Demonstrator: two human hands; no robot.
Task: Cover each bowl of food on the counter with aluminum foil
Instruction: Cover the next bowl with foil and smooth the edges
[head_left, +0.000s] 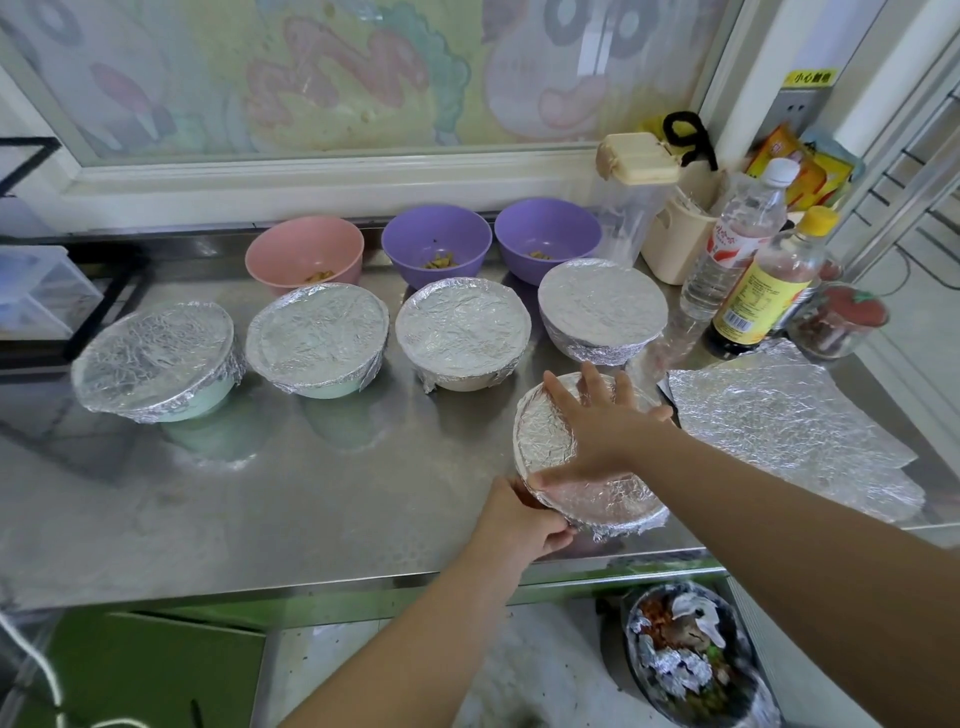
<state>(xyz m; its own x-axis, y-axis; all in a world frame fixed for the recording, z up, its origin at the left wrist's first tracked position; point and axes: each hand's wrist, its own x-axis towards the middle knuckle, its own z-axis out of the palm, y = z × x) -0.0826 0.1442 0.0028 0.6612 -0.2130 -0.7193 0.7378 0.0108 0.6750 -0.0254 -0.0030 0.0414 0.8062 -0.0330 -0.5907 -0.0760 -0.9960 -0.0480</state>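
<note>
1. The right hand (602, 421) lies flat, fingers spread, pressing the foil-covered top of the front bowl (608, 501).
2. The left hand (522, 519) curls round that bowl's near-left rim, gripping it.
3. The bowl stands near the worktop's (311, 493) front edge, toward its right.
4. A loose foil sheet (789, 431) lies just beside it, at the right edge.
5. Four wrapped bowls (462, 332) stand in a row behind; three open bowls (436, 244) sit at the back edge.

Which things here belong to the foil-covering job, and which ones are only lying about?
Job: foil-covered bowl gripped by left hand, pressed by right hand; four other covered bowls; uncovered pink bowl; two uncovered purple bowls; loose foil sheet.
Lying about: clear bottle; yellow-capped bottle; red-lidded jar; beige container.
</note>
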